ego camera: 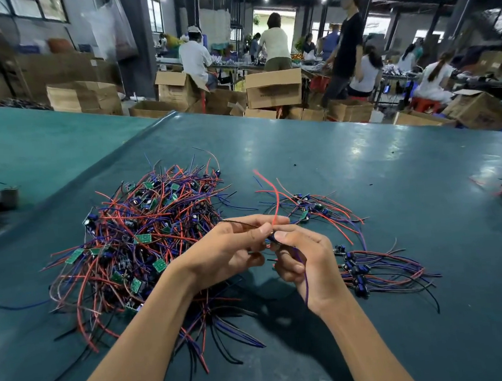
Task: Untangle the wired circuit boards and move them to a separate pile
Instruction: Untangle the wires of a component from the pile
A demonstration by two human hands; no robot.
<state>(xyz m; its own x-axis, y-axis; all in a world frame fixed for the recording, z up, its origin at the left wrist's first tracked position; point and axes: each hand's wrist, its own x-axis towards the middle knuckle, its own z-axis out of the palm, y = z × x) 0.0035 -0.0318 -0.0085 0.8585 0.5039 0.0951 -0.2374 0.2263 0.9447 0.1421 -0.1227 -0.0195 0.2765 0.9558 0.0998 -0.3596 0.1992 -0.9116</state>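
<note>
A workshop's teal-covered desk (392,159) carries a tangled heap (144,230) of wired circuit boards at left. The left hand (227,247) and right hand (308,264) both pinch one lifted board (272,237), its red wire (275,200) rising. It likely goes next onto the sorted pile (369,271) at right. Print on the cardboard box (274,92) is unreadable.

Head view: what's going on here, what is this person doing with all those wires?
A person at a green table pinches one wired board between the left hand and right hand. Its red wire sticks up; a purple wire hangs past the right palm. The tangled pile lies on the left, smaller separated bunches on the right.
</note>
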